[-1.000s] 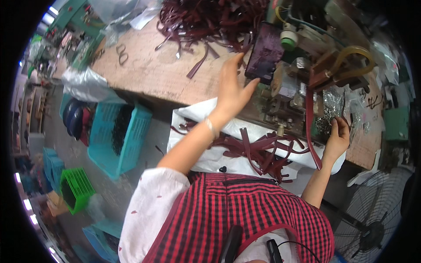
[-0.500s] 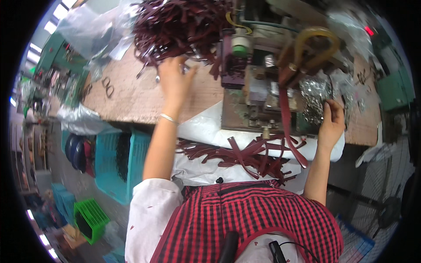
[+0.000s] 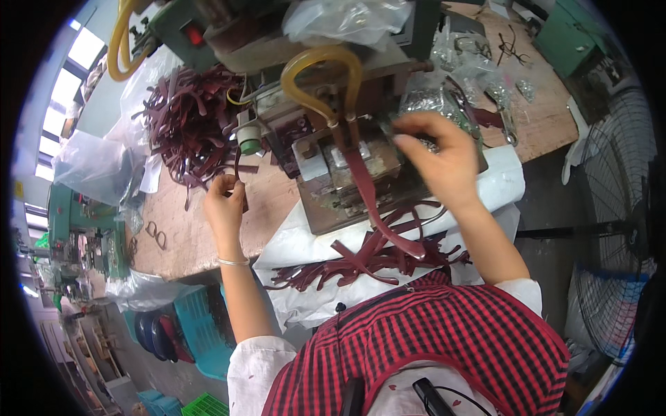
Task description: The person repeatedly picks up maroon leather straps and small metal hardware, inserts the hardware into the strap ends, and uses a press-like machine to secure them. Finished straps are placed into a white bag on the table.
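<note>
My left hand (image 3: 225,202) is closed on a dark red eyeglass temple (image 3: 237,165), held upright beside the pile of temples (image 3: 191,128). My right hand (image 3: 447,163) is by the machine's right side, its thumb and forefinger drawn together. Anything between those fingertips is too small and blurred to make out. One temple (image 3: 364,187) hangs from the middle of the machine (image 3: 329,215), its curved end toward me. Below it, several loose temples (image 3: 361,258) lie across a white sheet (image 3: 277,305) over my lap.
A yellow tube loop (image 3: 321,55) rises from the machine. Plastic bags of small shiny parts (image 3: 423,100) lie behind my right hand. Scissors (image 3: 157,234) rest on the wooden table (image 3: 184,249) at left. A fan (image 3: 610,256) stands at right, a teal crate (image 3: 201,333) below left.
The view has turned, shifting the whole scene. My right hand has left the small shiny parts for the machine. My left hand has come away from the pile with a temple.
</note>
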`<state>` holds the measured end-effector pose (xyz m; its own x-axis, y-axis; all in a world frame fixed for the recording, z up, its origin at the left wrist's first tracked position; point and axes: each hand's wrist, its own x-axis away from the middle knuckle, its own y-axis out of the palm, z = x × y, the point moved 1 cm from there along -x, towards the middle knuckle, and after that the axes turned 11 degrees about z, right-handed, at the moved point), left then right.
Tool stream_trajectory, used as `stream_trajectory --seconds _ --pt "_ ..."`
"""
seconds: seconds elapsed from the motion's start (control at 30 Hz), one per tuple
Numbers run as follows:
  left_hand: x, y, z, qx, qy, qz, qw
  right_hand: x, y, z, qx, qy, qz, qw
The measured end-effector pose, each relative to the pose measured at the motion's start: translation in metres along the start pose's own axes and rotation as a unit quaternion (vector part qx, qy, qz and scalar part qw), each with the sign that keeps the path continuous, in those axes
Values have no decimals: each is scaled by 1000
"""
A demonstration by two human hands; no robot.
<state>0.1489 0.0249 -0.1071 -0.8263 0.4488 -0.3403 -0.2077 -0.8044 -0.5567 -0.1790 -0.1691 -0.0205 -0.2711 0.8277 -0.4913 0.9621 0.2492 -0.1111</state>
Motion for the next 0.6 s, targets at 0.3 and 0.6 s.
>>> stream_trajectory --seconds 0.3,0.6 --pt "44 -19 138 465 176 83 864 5 46 -8 -164 149 14 975" --pt "53 -18 190 400 249 83 878 26 20 -46 -171 91 -96 976"
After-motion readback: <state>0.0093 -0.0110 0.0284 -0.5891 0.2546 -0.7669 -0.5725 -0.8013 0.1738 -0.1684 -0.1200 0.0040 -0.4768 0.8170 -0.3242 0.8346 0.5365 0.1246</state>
